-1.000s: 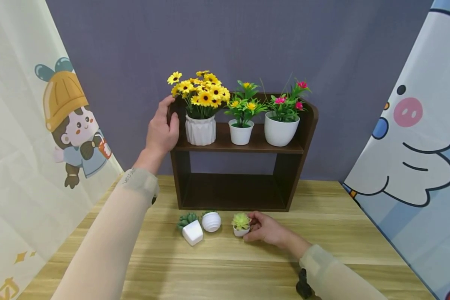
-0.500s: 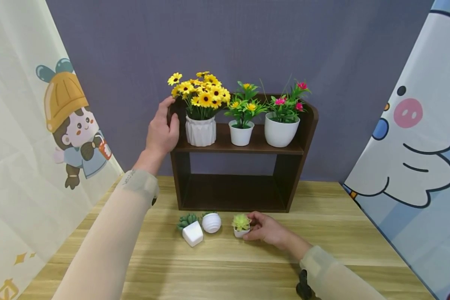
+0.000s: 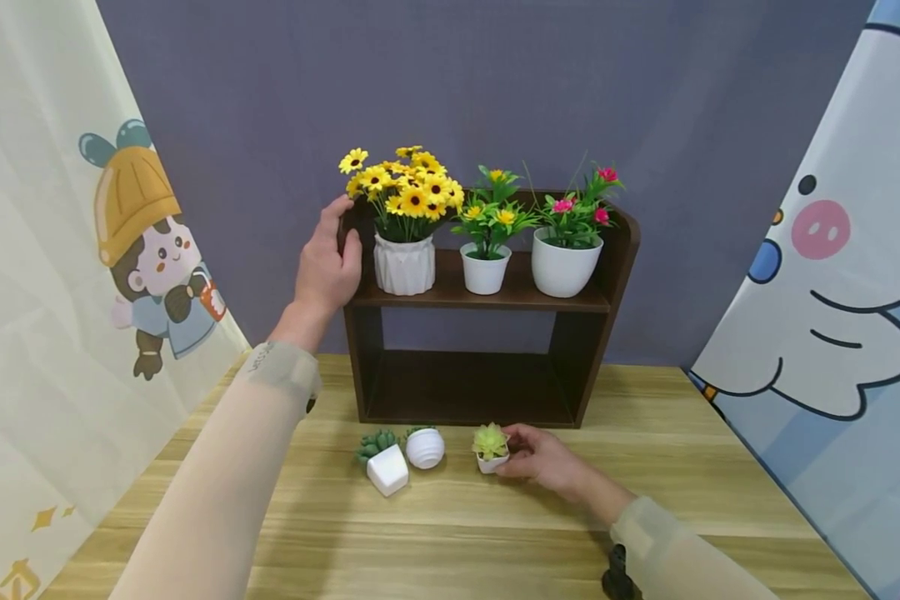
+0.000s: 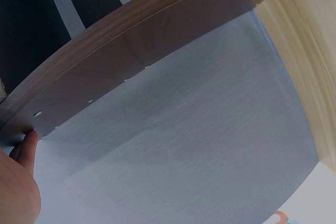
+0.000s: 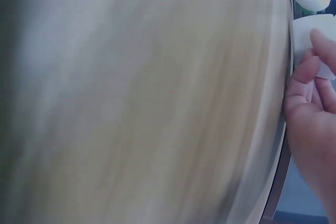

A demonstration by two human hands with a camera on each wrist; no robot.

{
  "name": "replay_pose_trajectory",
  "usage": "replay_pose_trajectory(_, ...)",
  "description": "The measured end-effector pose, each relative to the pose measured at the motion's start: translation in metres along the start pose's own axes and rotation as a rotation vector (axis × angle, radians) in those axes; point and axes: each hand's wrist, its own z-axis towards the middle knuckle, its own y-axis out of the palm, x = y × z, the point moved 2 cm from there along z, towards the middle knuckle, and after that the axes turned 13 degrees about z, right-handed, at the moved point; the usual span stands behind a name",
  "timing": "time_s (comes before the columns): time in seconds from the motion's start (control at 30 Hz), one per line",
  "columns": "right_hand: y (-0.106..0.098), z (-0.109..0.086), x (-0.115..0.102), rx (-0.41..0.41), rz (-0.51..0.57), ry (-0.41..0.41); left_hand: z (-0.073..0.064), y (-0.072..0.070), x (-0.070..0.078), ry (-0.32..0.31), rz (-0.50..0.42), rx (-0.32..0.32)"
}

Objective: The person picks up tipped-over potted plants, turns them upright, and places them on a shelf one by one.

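My left hand holds the upper left side panel of a dark brown two-tier shelf. In the left wrist view, fingers lie against the panel's outer face. A small pale-green succulent in a white pot is pinched from its right by my right hand, close over the table in front of the shelf. In the right wrist view, the thumb and fingers meet the white pot. To its left lie a dark-green succulent in a square white pot and a round ribbed white pot, both tipped over.
Upper shelf: yellow daisies in a fluted white pot, a yellow-flowered plant in a small white pot, a pink-flowered plant in a larger white pot. All stands on a wood-grain table, with a grey-purple backdrop behind.
The small succulent pot in my right hand has shifted slightly right and now tilts a little. The left hand stays on the shelf's side. The whole view has shifted slightly.
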Motion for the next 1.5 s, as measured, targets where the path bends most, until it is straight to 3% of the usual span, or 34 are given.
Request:
replay_pose_trajectory(0.33,-0.025,-0.010,-0.004,0.137,-0.067,-0.008,0.000,0.000,0.001,0.001,0.002,0.001)
replay_pose_trajectory(0.57,-0.036,-0.013,-0.001,0.185,-0.016,-0.014,-0.001,-0.001,0.001,-0.006,0.010,-0.001)
replay_pose_trajectory(0.83,-0.047,-0.013,0.000,0.287,-0.043,-0.015,-0.001,0.000,0.000,0.001,0.004,0.002)
replay_pose_trajectory(1.5,-0.060,-0.006,-0.001,0.386,-0.038,0.033,-0.001,0.000,0.000,-0.007,0.004,-0.002)
